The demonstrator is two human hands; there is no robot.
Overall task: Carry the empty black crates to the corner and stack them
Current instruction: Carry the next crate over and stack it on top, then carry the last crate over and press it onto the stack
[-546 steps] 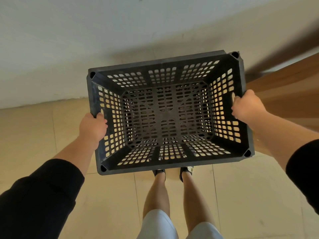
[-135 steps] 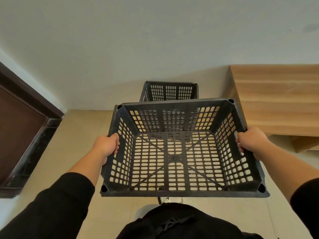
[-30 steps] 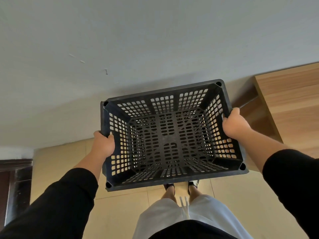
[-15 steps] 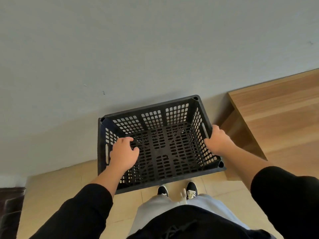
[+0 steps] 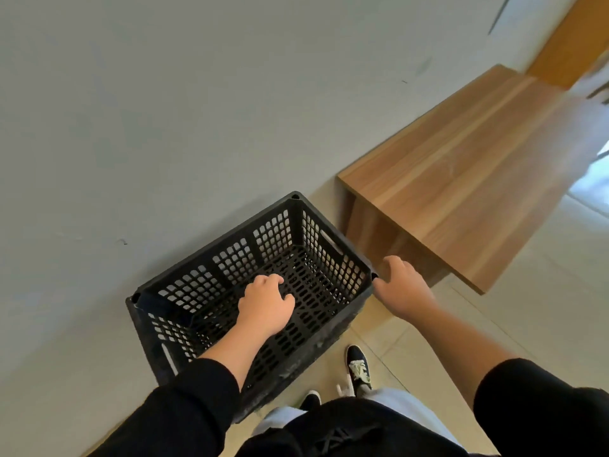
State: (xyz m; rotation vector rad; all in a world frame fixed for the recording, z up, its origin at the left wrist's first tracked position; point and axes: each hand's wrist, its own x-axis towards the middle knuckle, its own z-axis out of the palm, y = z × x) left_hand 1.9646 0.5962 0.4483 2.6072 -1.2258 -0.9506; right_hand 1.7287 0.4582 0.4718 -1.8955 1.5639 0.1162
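Now both hands released: left hand [image 5: 265, 308] loose above the black crate [image 5: 211, 268], right hand [image 5: 403, 290] beside its corner.

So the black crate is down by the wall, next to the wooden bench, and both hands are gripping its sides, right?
Not quite. The head view shows neither hand gripping it: the left hand hangs over the inside of the black crate, fingers loosely curled, and the right hand is just off its right corner. The crate does sit by the wall, next to the wooden bench.
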